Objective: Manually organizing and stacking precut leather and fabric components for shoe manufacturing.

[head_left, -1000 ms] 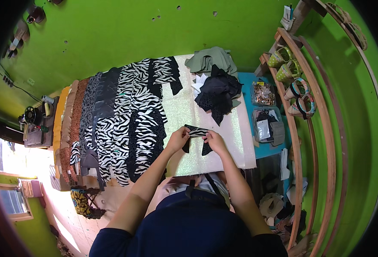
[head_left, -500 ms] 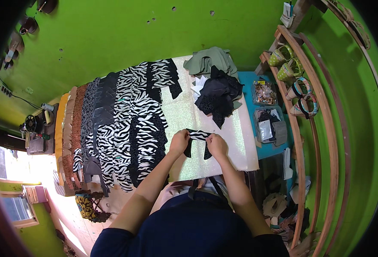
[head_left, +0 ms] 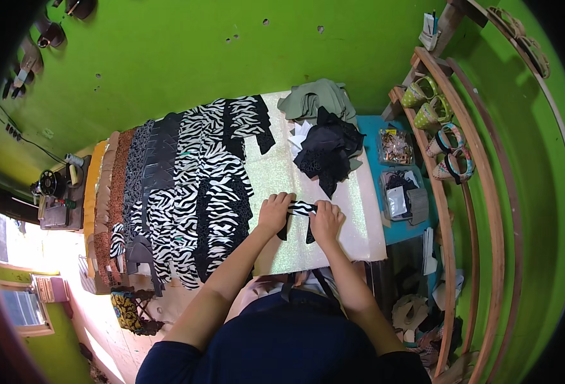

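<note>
My left hand and my right hand are side by side low over the pale, shimmery work surface. Between them stretches a small zebra-print piece of material, its two black ends hanging down toward me. Each hand is closed over one end of the striped part, fingers bent and covering its corners. To the left lie overlapping rows of cut zebra-print pieces. A heap of black cut pieces rests beyond my right hand.
Grey-green cut pieces are stacked at the far edge. On the blue table at right sit clear containers of small parts. A wooden rack with shoes rises on the right. A sewing machine stands far left.
Both hands have settled over the zebra-print piece, and their fingers now cover more of its ends. The piece looks lower and flatter. My view has shifted slightly.
</note>
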The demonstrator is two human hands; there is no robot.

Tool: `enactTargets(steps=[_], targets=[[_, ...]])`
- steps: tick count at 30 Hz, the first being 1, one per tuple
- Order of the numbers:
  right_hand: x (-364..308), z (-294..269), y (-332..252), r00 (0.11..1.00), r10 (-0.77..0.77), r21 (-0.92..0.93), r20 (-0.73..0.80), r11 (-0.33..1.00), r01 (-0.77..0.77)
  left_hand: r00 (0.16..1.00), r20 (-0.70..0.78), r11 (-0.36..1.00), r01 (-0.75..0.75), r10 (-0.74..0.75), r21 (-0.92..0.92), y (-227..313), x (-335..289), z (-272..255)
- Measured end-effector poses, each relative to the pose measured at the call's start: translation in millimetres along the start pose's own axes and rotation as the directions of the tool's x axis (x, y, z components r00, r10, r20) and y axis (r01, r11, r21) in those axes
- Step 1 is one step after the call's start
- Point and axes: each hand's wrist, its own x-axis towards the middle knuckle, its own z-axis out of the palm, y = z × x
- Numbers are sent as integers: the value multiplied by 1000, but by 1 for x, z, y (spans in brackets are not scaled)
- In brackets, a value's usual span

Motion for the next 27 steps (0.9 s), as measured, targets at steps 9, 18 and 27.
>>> enactTargets(steps=[9,18,27], targets=[[12,-4,6,968,113,-70,225,993,-99,977,174,981,98,-127,170,6,19,-2],[30,11,-9,988,-119,312,99,947,83,925,143,840,380,-352,-387,-25,-4,-45],[160,29,-89,945,-317,456,81,855,248,768,-192,759,499,-611,-418,-105,61,-72]])
